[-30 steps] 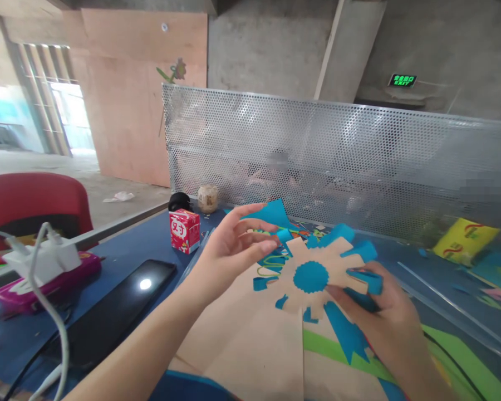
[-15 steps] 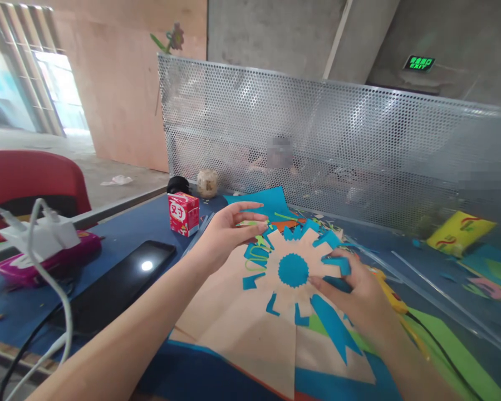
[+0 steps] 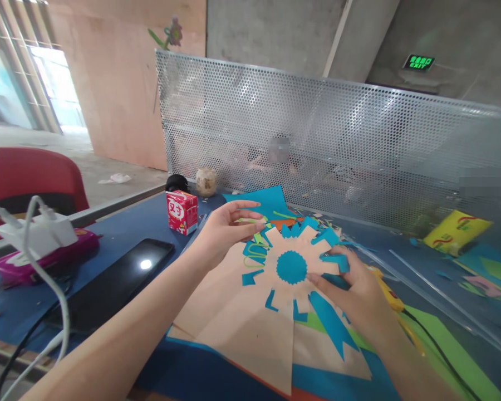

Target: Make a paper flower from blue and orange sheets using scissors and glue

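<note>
A paper rosette [image 3: 278, 245] has pale, notched petals with blue edges and a scalloped blue disc [image 3: 291, 267] in its middle. Its right side is pinched by my right hand [image 3: 357, 287], the thumb resting close to the disc. My left hand [image 3: 234, 223] hovers by the upper left edge, fingers stretched out and slightly parted; I cannot tell whether the fingertips touch the paper. A blue ribbon-shaped strip [image 3: 332, 323] with a forked end points down to the right below the rosette. Beneath lie pale paper sheets [image 3: 237, 328], and green loops [image 3: 254, 256] show at the rosette's left.
On the left are a black phone [image 3: 121, 278], a white charger [image 3: 37, 239] with cables and a red box [image 3: 182, 213]. A perforated metal screen [image 3: 250, 122] stands behind. To the right lie a yellow tool with a cord [image 3: 388, 289], clear sticks [image 3: 434, 295] and a yellow packet [image 3: 459, 233].
The view has shifted very slightly. Both hands and the rosette keep nearly the same pose.
</note>
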`<state>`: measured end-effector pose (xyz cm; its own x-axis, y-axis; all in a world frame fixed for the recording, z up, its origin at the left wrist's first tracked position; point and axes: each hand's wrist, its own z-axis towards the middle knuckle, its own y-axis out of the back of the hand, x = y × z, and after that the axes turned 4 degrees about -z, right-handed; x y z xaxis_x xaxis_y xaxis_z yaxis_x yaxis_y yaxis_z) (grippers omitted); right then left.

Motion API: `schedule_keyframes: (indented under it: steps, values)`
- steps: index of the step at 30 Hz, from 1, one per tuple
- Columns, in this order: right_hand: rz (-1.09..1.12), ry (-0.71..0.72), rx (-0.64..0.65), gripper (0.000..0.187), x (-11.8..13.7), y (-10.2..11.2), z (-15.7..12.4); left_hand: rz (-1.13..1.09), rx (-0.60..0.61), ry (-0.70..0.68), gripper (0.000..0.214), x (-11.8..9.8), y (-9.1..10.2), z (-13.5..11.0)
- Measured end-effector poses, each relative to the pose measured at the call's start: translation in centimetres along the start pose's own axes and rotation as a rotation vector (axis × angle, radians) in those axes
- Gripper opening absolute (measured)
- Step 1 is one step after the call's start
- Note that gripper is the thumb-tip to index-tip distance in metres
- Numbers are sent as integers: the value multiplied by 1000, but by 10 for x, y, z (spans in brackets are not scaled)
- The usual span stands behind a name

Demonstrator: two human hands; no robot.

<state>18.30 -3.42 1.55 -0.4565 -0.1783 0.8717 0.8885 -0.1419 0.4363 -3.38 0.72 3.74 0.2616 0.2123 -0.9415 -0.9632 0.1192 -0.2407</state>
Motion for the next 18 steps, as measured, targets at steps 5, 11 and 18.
schedule_keyframes:
  steps: [5, 11, 18]
  values:
    - [-11, 21, -22, 39, 2, 0, -1, -11, 3, 5, 41, 0, 0, 0]
    - [4, 18, -37, 40, 4, -3, -3, -12, 7, 2, 41, 0, 0, -1]
    - [-56, 17, -53, 39, 5, -2, -4, -27, 6, -1, 39, 0, 0, -1]
